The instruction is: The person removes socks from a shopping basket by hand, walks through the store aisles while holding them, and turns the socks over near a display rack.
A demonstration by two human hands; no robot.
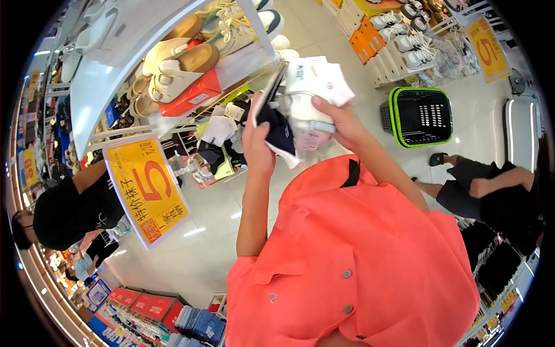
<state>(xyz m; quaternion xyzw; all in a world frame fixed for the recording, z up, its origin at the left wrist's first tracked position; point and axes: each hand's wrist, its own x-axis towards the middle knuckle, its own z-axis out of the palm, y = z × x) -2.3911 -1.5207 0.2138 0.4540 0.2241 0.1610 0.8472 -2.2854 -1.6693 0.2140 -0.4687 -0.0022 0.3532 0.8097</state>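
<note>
My left hand is closed on several flat packs of socks, with a dark navy pair on the side facing me. My right hand grips a bundle of white packaged socks, its thumb pressed on top. A pale pink and white label sticks out of that bundle. The two bundles meet or overlap between my hands, and I cannot tell where one ends. Below and left of my left hand, more loose socks lie in a low wire bin.
A shoe shelf stands at the left, a yellow price sign hanging off it. A black basket with green rim rests on the floor at right. Shoe boxes are stacked behind. One person is at right, another at left.
</note>
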